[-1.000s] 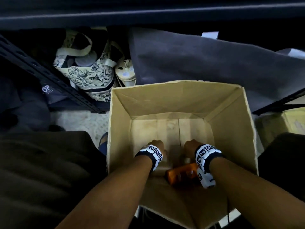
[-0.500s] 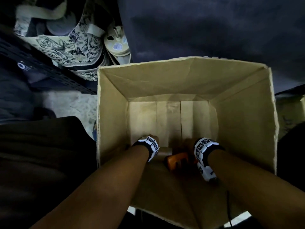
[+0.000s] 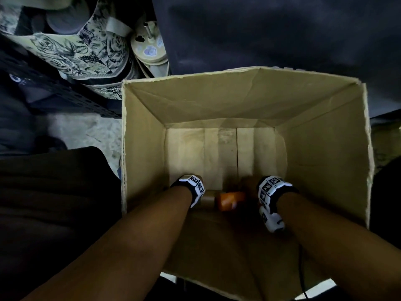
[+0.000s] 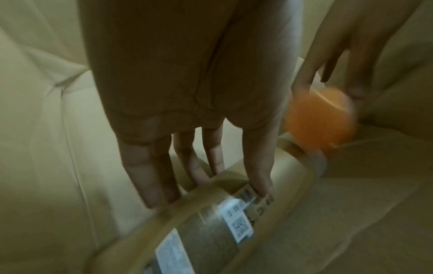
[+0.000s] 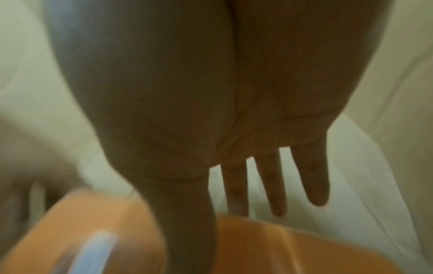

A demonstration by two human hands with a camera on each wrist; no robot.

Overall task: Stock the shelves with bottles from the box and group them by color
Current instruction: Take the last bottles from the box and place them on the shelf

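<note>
Reaching down into the cardboard box [image 3: 325, 161], both forearms end at marker-covered wristbands near its bottom in the head view, where an orange bottle [image 3: 231, 200] lies on its side between the wrists, with a tan bottle [image 3: 207, 199] just beside it toward the left wrist; the hands themselves are mostly hidden there. Beyond the box sit a floral-print bag [image 3: 71, 51] and dark grey cloth [image 3: 271, 33]. From the left wrist, the left hand [image 4: 187, 103] stretches its fingers [image 4: 154, 183] straight down onto the tan bottle [image 4: 211, 231], fingertips touching its labelled side, while the right hand [image 4: 339, 61] touches the blurred orange bottle [image 4: 321, 120] with straight fingers. From the right wrist, the right hand [image 5: 187, 111] hangs loose and uncurled, thumb laid against the orange bottle [image 5: 281, 246], fingers [image 5: 274, 185] extended past it toward the pale box floor.
</note>
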